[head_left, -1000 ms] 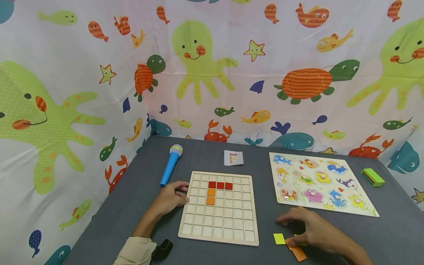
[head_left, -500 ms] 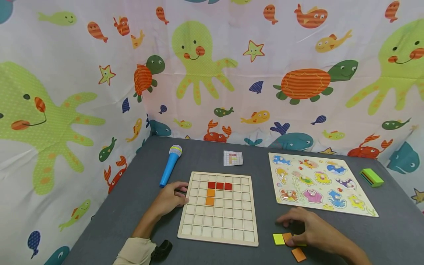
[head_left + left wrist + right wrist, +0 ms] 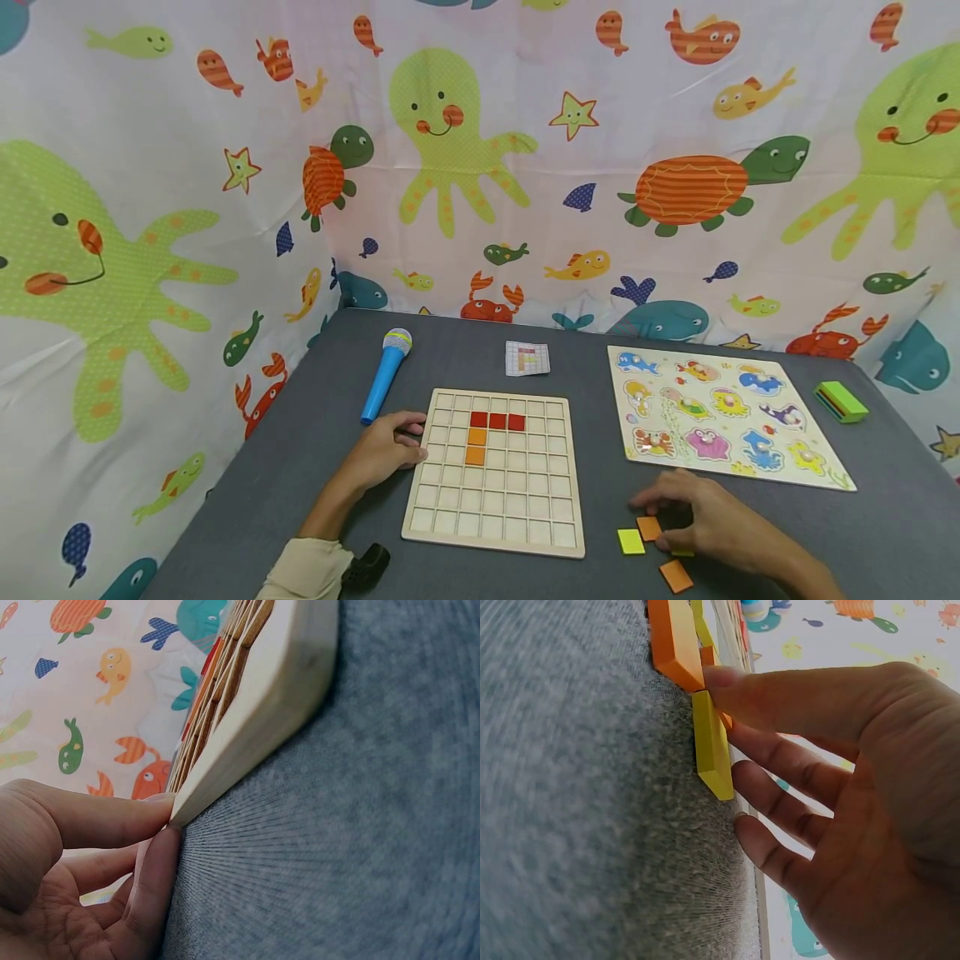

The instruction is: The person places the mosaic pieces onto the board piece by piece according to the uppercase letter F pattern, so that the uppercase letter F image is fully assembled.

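Observation:
My left hand (image 3: 386, 450) pinches the left edge of a wooden grid board (image 3: 492, 546) between thumb and finger. In the board's cells lie red square tiles (image 3: 497, 422) in a row and orange square tiles (image 3: 476, 455) below them. My right hand (image 3: 705, 517) is on the table with thumb and index finger at either side of another orange square tile (image 3: 648, 527). Its thumb covers part of that tile in the right wrist view. Beside it are a yellow tile (image 3: 631, 542), a second orange tile (image 3: 677, 576) and a yellow tile (image 3: 713, 750) partly under the hand.
Behind the board lies a small printed grid card (image 3: 528, 359). A blue toy microphone (image 3: 387, 377) rests at the left. To the right are a sea-animal peg puzzle (image 3: 731, 417) and a green-topped block stack (image 3: 842, 402). Patterned cloth (image 3: 480, 167) hangs at the back.
The right thumb has slid the orange tile away from the other orange tile, first toward the yellow one, then slightly farther from me. The left hand and board stay put.

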Demonstrator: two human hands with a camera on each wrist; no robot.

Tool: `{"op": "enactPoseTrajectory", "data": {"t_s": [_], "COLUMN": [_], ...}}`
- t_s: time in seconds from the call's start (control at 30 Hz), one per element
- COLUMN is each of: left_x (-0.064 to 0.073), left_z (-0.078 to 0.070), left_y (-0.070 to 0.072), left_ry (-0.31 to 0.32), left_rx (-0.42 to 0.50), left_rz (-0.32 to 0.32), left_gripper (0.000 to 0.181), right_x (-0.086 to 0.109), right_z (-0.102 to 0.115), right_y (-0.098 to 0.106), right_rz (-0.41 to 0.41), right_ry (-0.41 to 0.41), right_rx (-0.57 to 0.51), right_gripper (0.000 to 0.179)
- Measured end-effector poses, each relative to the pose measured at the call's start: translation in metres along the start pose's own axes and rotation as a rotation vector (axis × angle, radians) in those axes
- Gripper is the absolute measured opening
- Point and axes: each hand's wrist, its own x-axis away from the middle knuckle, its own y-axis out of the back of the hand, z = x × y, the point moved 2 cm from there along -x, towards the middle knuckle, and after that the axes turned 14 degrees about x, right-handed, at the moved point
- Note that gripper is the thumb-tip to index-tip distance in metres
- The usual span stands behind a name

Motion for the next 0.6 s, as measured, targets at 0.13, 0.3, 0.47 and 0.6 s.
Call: {"op": "enactPoseTrajectory", "data": {"t_s": [0.13, 0.3, 0.47, 0.6], "left_x": [0.000, 0.000, 0.000, -0.001], "left_z": [0.000, 0.000, 0.000, -0.001], "left_y": [0.000, 0.000, 0.000, 0.000], "left_ry": [0.004, 0.005, 0.008, 0.009], "left_rx": [-0.001, 0.002, -0.003, -0.004], "left_rz": [0.000, 0.000, 0.001, 0.002], "left_gripper": [0.055, 0.055, 0.055, 0.056], "right_x": [-0.001, -0.001, -0.002, -0.003], "right_z": [-0.001, 0.001, 0.006, 0.010], "right_y": [0.000, 0.001, 0.003, 0.004], "right_rz": [0.006, -0.010, -0.051, -0.075], "right_ry": [-0.029, -0.058, -0.046, -0.030], "right_rx": [0.005, 0.018, 0.065, 0.104], "right_gripper": [0.029, 0.028, 0.028, 0.026]}}
